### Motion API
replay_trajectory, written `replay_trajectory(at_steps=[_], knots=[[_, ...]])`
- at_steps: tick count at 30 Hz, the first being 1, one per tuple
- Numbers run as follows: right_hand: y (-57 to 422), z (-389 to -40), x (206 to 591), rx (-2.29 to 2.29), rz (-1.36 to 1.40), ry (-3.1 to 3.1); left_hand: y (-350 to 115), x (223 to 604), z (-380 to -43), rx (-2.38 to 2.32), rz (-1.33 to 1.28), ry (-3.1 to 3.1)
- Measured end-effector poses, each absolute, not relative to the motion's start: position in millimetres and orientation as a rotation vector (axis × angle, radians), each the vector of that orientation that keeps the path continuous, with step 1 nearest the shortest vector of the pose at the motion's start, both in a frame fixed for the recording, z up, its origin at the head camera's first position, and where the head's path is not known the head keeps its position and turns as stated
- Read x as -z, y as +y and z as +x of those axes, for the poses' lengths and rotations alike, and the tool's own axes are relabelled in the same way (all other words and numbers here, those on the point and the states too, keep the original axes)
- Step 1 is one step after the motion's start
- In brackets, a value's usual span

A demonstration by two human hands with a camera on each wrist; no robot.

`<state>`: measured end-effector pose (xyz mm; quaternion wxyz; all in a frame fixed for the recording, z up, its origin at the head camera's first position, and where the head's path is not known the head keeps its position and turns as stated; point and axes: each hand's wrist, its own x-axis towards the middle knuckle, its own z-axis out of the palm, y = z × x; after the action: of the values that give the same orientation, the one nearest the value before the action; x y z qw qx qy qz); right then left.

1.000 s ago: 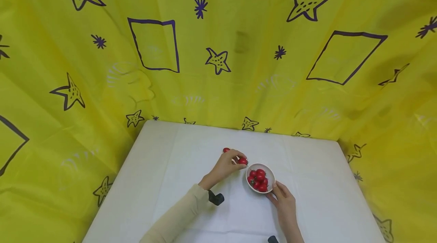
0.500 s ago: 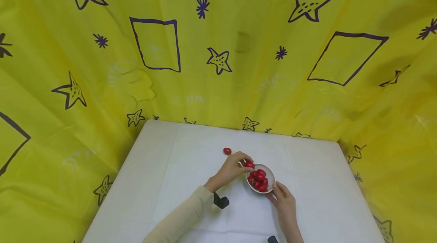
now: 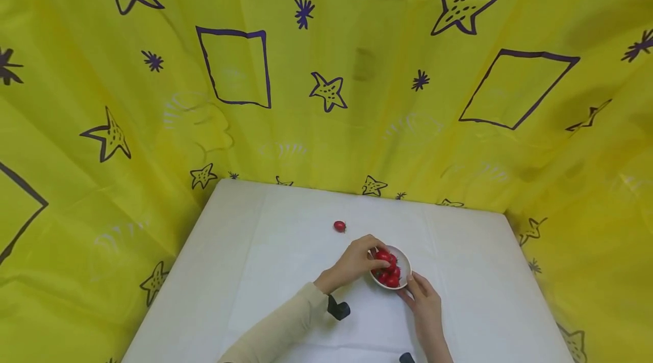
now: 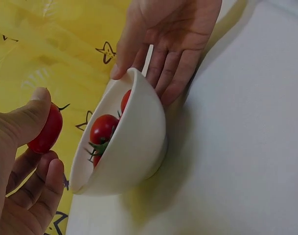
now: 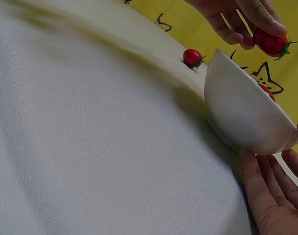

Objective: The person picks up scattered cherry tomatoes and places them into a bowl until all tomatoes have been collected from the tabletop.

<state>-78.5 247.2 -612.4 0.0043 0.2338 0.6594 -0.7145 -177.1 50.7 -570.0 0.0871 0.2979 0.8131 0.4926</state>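
Note:
My left hand (image 3: 356, 262) pinches a red cherry tomato (image 4: 50, 129) between thumb and fingers, over the near-left side of a white bowl (image 4: 141, 142). In the right wrist view that held tomato shows a green stem and hangs just above the rim. Several red tomatoes (image 4: 103, 129) with green stems lie inside the bowl. My right hand (image 3: 427, 302) holds the bowl at its right side, thumb at the rim and fingers against the outer wall. A single cherry tomato (image 3: 339, 226) lies on the table behind the left hand.
A white cloth covers the table (image 3: 265, 272). Yellow curtains (image 3: 285, 125) with drawn stars and frames rise behind and on both sides. A black wrist mount (image 3: 339, 309) sticks out below the left sleeve.
My left hand has carried the tomato rightward and toward me, from beside the bowl to above it. The lone tomato has come into full view. Right hand and bowl stay put.

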Motion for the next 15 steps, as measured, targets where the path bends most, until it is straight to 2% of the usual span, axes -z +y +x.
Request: replay_trajectory(at_steps=[15], knots=[[249, -77, 613, 2.228, 0.720, 2.088, 63, 578, -170, -1.272, 0.954, 2.441]])
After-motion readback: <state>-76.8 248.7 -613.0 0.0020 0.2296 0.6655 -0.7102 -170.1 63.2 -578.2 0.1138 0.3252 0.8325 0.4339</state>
